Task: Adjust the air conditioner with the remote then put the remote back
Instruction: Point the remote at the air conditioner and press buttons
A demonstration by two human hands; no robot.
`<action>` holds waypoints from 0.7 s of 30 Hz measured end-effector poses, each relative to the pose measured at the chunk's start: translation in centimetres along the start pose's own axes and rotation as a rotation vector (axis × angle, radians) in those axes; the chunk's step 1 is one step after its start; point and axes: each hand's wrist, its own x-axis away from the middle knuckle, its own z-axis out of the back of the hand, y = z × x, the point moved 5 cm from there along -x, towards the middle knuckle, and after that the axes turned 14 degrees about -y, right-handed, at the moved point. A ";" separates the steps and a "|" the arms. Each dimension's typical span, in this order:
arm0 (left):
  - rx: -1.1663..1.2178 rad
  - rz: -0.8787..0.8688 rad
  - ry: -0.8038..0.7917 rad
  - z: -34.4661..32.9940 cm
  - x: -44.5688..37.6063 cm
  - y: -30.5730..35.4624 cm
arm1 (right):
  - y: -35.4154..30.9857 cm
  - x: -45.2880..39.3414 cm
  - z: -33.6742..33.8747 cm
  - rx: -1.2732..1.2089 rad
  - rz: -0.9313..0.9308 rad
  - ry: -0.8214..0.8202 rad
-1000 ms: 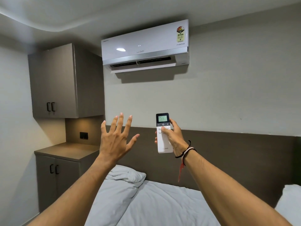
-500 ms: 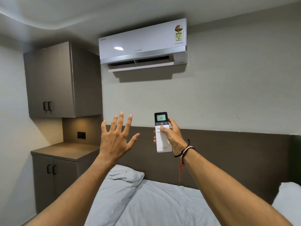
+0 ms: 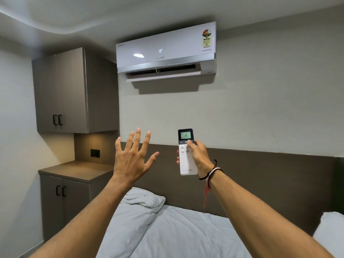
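Head cam here, so the adjusting step looks like it's in hand right now: the right hand (image 3: 198,157) has its fingers (image 3: 178,156) wrapped around the white remote (image 3: 186,152), held upright well below the air conditioner (image 3: 165,53), with the thumb on the dark button strip just under the lit screen. Both the remote screen and the air conditioner front read 18, so I'd guess the setting is registering. The left hand (image 3: 133,157) is spread wide open, holding nothing, below the air conditioner and off to its left. Next move, I reckon, is to finish pressing and then take the remote back to its spot. Trouble is, no holder or obvious home shows anywhere; maybe the cabinet surface (image 3: 78,170) lower left of the unit, can't tell. Which button the thumb covers is hidden, and the button labels are too tiny to read.
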 end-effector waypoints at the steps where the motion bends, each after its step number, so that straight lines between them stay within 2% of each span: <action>1: 0.000 0.000 -0.001 0.0 0.1 0.0 | 0.1 0.0 0.0 -0.003 -0.021 0.012; 21: -0.012 -0.001 0.005 0.0 0.5 1.6 | 0.0 0.9 1.6 0.057 -0.032 0.045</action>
